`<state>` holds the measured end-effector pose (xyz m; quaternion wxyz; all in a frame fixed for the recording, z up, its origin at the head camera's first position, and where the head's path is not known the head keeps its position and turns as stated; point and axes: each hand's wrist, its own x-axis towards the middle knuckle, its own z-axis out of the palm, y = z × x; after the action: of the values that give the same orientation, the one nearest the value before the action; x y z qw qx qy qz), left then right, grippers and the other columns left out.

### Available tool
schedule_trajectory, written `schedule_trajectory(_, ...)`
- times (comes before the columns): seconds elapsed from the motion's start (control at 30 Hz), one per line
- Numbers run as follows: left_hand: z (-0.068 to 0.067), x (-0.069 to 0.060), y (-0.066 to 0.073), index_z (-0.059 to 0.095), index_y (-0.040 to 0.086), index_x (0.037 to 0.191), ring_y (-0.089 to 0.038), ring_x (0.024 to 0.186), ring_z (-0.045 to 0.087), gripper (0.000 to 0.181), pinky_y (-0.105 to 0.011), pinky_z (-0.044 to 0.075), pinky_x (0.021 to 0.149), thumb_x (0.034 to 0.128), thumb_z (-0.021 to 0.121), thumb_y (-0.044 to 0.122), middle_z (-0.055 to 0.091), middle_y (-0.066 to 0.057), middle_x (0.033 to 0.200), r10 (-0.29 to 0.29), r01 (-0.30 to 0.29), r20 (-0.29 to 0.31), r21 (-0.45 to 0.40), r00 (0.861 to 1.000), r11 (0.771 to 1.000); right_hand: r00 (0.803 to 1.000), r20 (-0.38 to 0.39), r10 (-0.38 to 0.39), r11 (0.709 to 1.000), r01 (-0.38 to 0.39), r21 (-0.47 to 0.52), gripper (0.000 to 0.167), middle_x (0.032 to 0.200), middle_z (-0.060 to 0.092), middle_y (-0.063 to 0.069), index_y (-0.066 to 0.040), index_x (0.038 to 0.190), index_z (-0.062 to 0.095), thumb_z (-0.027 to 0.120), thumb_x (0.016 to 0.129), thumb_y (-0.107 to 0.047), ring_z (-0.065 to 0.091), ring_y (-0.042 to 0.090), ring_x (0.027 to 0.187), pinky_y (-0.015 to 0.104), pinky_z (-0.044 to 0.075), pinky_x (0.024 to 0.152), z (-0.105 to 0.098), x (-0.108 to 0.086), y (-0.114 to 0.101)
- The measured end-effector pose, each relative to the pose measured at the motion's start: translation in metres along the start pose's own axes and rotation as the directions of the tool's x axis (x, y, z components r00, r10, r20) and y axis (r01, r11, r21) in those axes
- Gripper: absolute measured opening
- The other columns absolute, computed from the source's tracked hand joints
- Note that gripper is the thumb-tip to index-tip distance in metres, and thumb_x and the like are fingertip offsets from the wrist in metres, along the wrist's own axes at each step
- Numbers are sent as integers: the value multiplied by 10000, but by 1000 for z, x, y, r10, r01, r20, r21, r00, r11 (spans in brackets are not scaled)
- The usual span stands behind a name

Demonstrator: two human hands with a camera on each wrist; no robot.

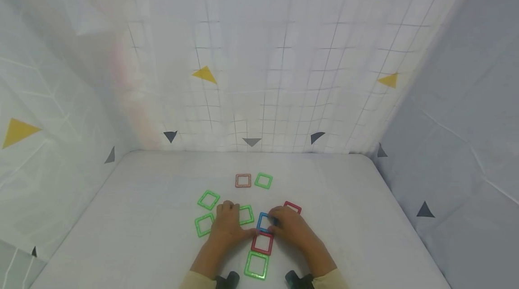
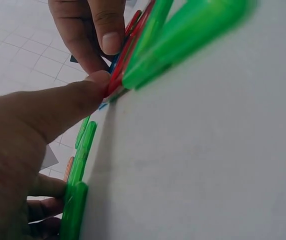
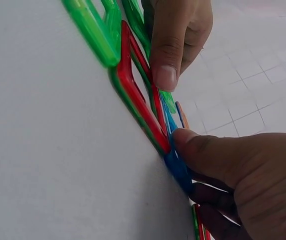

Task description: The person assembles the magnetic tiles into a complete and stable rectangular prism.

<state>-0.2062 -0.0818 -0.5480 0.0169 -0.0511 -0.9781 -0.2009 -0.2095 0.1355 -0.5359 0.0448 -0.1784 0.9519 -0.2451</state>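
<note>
Blue square frame meets the far edge of a red square frame at the front middle of the table. My right hand pinches the blue frame between thumb and fingers. The left hand stretches its thumb to the red frame's far left corner and touches it. Its other fingers rest among green frames, beside one green square frame. Another green square frame adjoins the red frame's near edge. In the right wrist view a green edge shows beneath the red frame.
Left of the left hand lie two green frames, an upper one and a lower one. Farther back are an orange frame and a green frame. Another red frame lies beyond the right hand, partly covered. White sheeting surrounds the table.
</note>
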Motion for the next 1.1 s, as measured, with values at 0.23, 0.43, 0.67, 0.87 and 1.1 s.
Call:
schedule_trajectory(0.23,-4,1,0,578,11,1307,-257,1113,432,1095,-411,524,965,546,805,764,493,-120,1254,-4,6,51,-33,999,999,1000,-6,22,1000,-22,11,379,1214,682,5,-137,1188,697,789,855,-293,591,246,1224,475,484,1050,0,0,-4)
schedule_trajectory(0.43,-10,-1,-1,553,16,1351,-255,1118,421,1120,-413,514,972,525,851,711,487,-119,1274,9,-2,91,-74,996,997,999,-17,44,999,-44,5,404,1236,674,7,-134,1222,685,780,866,-300,585,251,1239,478,486,1048,2,-1,-6)
schedule_trajectory(0.67,-17,-6,-4,457,12,1452,-318,1261,389,1258,-469,459,1073,492,850,725,431,-169,1390,64,-47,157,-108,985,993,998,-58,26,998,-29,-50,430,1281,655,3,-140,1279,655,749,896,-310,563,247,1273,471,473,1065,3,-4,-4)
schedule_trajectory(0.87,-22,-8,-7,375,5,1503,-385,1330,359,1364,-501,438,1092,458,848,744,397,-201,1426,120,-106,201,-81,972,991,995,-98,29,996,-37,-78,455,1311,642,6,-143,1305,640,742,900,-324,549,250,1295,471,466,1073,6,-4,-3)
schedule_trajectory(1.1,-24,-7,-11,405,27,1496,-367,1304,392,1268,-506,444,1084,532,824,736,420,-188,1421,127,-112,194,-86,973,990,996,-81,38,997,-44,-71,485,1338,629,4,-149,1329,629,744,896,-334,530,250,1319,473,458,1081,6,-3,-2)
